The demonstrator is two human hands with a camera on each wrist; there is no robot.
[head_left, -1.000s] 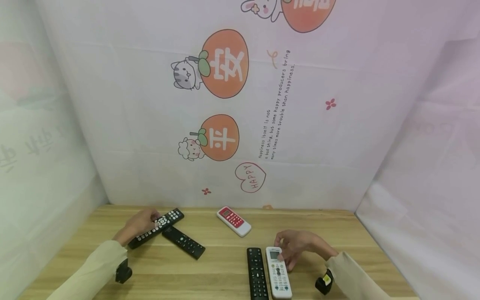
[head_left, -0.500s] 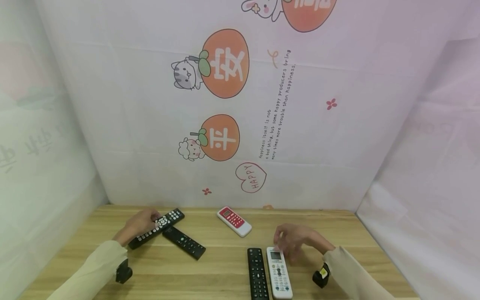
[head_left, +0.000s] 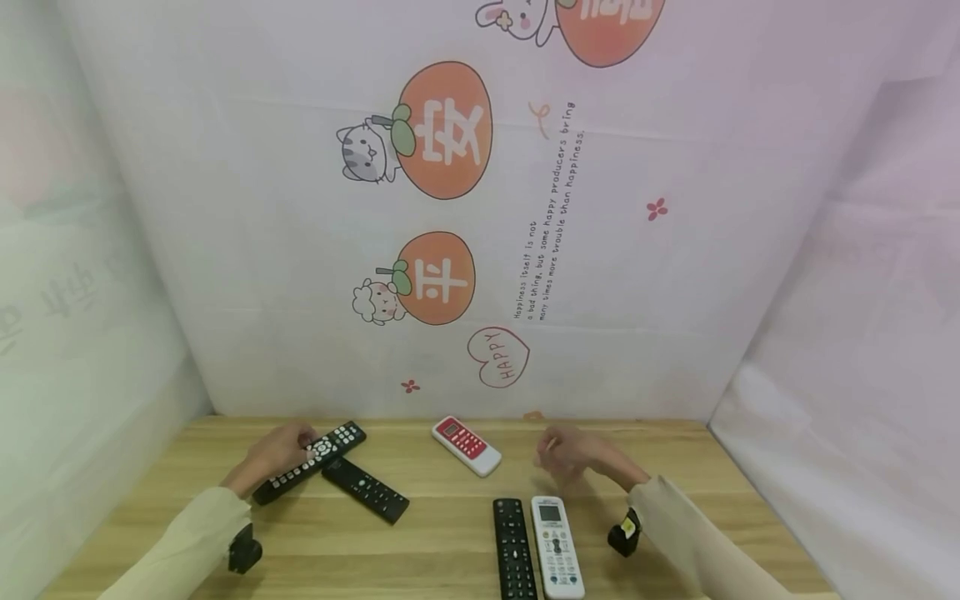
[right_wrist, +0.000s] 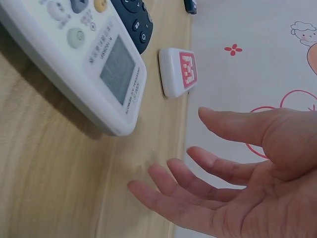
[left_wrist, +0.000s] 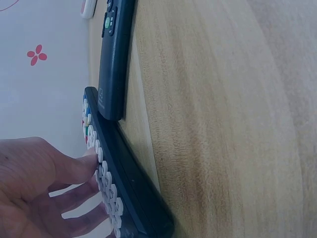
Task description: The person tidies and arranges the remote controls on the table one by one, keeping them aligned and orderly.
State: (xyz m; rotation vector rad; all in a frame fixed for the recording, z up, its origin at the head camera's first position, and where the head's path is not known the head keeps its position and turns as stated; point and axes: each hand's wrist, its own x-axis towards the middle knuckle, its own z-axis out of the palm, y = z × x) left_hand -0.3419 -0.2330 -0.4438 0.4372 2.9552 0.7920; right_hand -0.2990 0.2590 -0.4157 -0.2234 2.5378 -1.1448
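At the left of the table, my left hand holds a long black remote control with white buttons. The thumb lies on its buttons in the left wrist view, and the fingers reach its far side. A smaller black remote control lies slantwise beside it, one end close against it. My right hand holds nothing, with fingers spread and thumb apart in the right wrist view. It hovers beyond the top end of a white air-conditioner remote control with a grey screen. To its left lies a white-and-red remote control.
Another black remote control lies alongside the white one at the front. The wooden table ends at a printed white cloth wall, and cloth sides rise at left and right.
My right hand has let go of the white air-conditioner remote control and moved away from it, toward the back wall. The left hand keeps its hold, and the remotes stay in place.
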